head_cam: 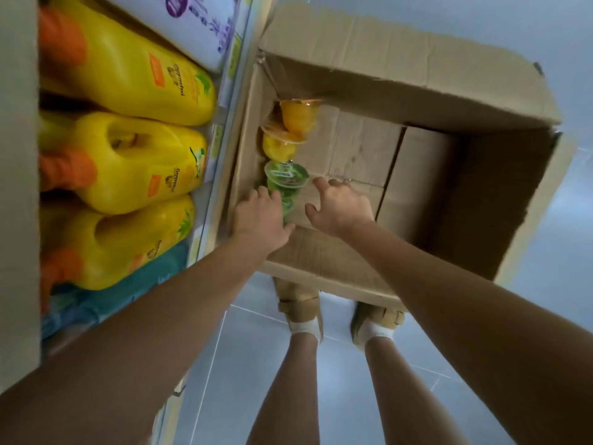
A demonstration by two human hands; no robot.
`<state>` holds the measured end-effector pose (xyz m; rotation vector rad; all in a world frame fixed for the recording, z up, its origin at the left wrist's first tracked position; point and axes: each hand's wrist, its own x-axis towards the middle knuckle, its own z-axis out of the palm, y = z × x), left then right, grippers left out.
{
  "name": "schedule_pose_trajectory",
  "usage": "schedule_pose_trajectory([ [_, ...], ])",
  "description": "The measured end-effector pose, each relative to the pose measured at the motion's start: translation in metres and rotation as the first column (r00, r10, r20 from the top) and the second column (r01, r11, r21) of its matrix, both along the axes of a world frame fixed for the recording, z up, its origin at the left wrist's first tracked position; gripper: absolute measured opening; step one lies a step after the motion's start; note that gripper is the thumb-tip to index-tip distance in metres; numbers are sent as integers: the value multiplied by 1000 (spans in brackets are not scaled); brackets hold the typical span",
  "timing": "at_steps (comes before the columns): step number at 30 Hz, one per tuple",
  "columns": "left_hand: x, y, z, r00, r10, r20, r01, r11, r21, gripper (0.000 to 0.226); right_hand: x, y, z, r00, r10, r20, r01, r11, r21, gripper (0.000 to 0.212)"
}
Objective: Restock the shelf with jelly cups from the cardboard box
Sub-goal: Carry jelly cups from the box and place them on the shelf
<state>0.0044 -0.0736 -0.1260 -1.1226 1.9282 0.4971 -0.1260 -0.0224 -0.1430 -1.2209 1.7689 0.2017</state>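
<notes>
Now I am looking straight down into the cardboard box [417,101], which stands open on the floor hard against the shelf [224,101]. What is left of the stock sits in a single file along the box's shelf-side wall: two orange jelly cups [298,117] toward the far corner, tipped over, and a green jelly cup [285,178] nearer the near wall, its foil lid turned up at me. More green shows just under it, probably another cup, though I cannot make it out cleanly.

My left hand [260,216] is down inside the box at that same wall, back of the hand toward the camera, fingers bent against the near side of the green cup and the thumb out below it. Whether it has closed on the cup I cannot tell, since the fingertips are hidden. My right hand [341,208] hangs over the bare middle of the box floor, fingers spread and loosely bent, holding nothing, just beside the green cup on the side away from the shelf.

So the file runs away from me along the wall, green end first. I judge the left hand the better placed for the lift, and the orange cups need a deeper reach toward the far corner
</notes>
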Motion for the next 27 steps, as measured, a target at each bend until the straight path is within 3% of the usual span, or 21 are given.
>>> schedule_pose_trajectory([
  [4,7,5,-34,989,147,18,-147,989,19,74,15,-10,-47,997,-61,41,62,998,-26,61],
  [9,12,7,-57,969,246,-12,-246,969,-25,71,22,-15,-84,979,-168,118,172,985,-23,68],
  [14,13,11,-66,948,308,-78,-313,948,-60,62,35,-25,-94,792,-438,425,457,887,64,77],
  [16,14,10,-68,928,357,-105,-363,930,-48,61,39,-28,-96,798,-429,424,461,887,30,72],
  [20,15,10,-72,911,394,-121,-395,919,14,61,34,-26,-94,895,-334,295,371,925,-80,63],
  [27,8,8,-82,894,443,-64,-438,895,81,55,-10,10,-80,847,-456,272,479,878,-19,57],
])
